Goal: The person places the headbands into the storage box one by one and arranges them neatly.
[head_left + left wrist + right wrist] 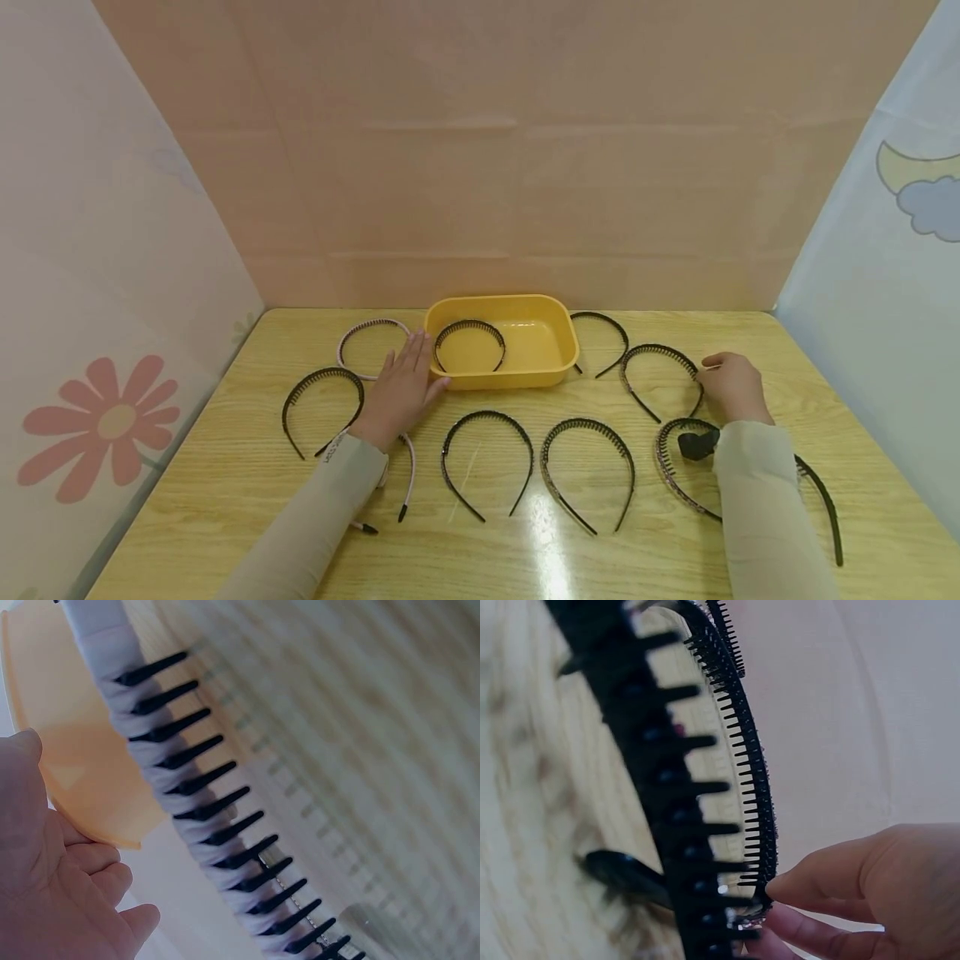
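Yellow basin (536, 337), black headband (763, 796), wood-grained table (585, 396)

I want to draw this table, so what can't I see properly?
Head view: the left sleeve hides part of a pale headband.
Head view: the right sleeve hides part of a black headband.
Head view: writing by the left cuff is too small to read.
Right wrist view: the frame edges cut off the nearest headband.

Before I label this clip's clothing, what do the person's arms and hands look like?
Both sleeves are long and pale cream. Left hand and right hand are gloveless. Small dark lettering shows by the left cuff; a black piece juts beside the right cuff.
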Tool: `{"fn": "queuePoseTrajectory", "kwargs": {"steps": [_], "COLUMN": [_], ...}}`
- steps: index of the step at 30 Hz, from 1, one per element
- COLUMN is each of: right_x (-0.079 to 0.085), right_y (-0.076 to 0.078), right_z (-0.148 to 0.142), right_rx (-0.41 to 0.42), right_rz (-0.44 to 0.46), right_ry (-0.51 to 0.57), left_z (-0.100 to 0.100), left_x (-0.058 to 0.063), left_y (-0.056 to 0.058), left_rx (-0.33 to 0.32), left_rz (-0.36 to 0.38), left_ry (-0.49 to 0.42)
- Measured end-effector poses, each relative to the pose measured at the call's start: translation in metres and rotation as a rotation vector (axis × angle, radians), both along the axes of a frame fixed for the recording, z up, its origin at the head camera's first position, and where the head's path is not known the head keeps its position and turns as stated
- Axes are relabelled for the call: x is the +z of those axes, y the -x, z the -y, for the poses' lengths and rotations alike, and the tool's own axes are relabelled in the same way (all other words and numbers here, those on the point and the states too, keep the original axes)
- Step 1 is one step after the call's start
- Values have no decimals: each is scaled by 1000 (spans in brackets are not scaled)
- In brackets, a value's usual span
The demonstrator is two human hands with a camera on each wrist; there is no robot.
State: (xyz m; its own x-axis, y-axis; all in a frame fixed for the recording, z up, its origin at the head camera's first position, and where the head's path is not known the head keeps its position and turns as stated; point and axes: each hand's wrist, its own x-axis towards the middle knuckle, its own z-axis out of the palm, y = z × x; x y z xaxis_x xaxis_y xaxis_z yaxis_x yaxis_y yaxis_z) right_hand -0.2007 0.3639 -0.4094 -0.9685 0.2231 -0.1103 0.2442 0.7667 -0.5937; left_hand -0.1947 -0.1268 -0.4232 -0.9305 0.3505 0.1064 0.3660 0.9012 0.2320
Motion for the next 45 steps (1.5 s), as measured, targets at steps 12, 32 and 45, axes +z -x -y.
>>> {"fn": "queuePoseTrajectory", "kwargs": {"steps": [12,32,45], "right_x": [-3,2,1], "right_y": [1,1,4], "right_z": [-2,6,14], "right_rx": [28,-14,-173], "right_rz": [-36,-233,-384], "right_ry": [-21,-29,28], "left_z": [0,-1,-1], "left_x": [1,3,3], "left_y": [-1,-1,-1], "left_rx": [-4,5,7], "left_rz": [7,15,18], "left_ry": [-7,7,5]}}
